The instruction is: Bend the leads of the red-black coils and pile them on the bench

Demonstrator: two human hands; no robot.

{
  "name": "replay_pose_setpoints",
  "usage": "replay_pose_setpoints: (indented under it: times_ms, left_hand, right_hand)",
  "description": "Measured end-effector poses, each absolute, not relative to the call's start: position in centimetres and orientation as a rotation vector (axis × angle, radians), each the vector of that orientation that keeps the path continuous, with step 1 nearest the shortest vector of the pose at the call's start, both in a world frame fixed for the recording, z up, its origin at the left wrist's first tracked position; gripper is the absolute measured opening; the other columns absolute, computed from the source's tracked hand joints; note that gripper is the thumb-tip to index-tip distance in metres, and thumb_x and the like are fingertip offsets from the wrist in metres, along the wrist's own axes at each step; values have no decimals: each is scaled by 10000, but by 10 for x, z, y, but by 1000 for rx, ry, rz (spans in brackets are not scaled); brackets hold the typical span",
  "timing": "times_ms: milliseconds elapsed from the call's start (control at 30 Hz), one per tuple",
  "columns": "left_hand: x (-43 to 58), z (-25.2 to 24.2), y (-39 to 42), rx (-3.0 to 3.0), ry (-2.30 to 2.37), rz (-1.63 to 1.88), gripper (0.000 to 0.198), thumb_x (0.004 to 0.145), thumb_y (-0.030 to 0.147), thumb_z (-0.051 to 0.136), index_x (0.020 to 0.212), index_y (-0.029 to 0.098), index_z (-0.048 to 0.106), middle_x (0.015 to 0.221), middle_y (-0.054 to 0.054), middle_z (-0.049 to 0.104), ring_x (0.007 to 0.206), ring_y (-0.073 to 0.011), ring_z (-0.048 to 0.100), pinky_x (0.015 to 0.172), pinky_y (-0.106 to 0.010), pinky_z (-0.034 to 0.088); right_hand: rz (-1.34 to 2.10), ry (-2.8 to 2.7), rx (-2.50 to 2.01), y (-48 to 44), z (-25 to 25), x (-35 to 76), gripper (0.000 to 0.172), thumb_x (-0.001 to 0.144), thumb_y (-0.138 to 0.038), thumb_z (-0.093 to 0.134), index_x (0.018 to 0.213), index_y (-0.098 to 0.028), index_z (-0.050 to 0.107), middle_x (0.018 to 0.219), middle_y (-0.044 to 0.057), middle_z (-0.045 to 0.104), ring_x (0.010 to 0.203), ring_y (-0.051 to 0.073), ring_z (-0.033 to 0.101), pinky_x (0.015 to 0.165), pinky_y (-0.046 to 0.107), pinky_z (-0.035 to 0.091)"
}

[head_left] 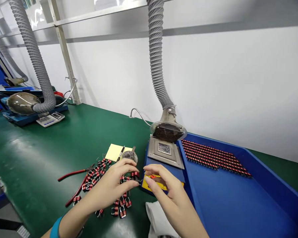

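My left hand (118,181) hovers above a scatter of small red-and-black coils (121,210), thumb and fingers curved with a gap between them. Through this gap several coils show, one close to my fingertips; I see no firm grip on it. Facing it is my right hand (167,188), also curved with thumb and forefinger apart, in front of the yellow panel (146,185) of a heated solder pot (164,148). Red lit digits show between those fingers. Left of the coils lie red-handled pliers (75,173), partly among them.
A blue tray (221,201) on the right holds rows of coils (213,157). A fume hood (169,129) on a grey hose hangs over the pot. Yellow paper (113,152), a pen (121,153), a round tin (129,156), white cloth (159,218) and a calculator (51,119) lie about.
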State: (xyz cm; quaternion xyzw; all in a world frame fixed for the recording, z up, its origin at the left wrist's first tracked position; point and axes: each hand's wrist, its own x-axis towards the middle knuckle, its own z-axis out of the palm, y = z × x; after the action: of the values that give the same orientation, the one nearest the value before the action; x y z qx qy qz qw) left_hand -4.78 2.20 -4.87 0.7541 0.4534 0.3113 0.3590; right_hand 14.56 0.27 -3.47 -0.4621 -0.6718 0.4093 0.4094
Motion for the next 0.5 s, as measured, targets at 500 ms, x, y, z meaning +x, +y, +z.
replay_pose_setpoints:
  times_ms: [500]
  left_hand:
    - [33,-24,36,926,513,1355,75,693,248,837,711,184,801,767,-67,780,784,-166,703,723,-188,546]
  right_hand:
    - [1152,-715,-753,2,-33,124,240,649,-363,888,782,-240,731,846,-5,710,849,111,643,780,153,507]
